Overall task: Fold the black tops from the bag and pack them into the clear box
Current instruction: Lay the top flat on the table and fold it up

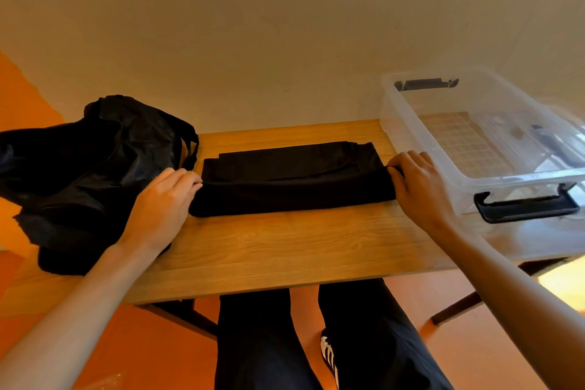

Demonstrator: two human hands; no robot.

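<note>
A black top (294, 180) lies folded into a long strip across the middle of the wooden table (285, 247). My left hand (164, 199) grips its left end with curled fingers. My right hand (418, 182) pinches the right end, thumb tucked under the fabric edge. A black bag (88, 168) slumps at the table's left, partly under my left wrist. The clear box (493, 180) stands at the right with black handles; I see no clothing in it.
A pale wall rises right behind the table. The box overhangs the table's right side. My legs in dark trousers and a shoe show below the front edge, on an orange floor. Bare wood lies between the top and the front edge.
</note>
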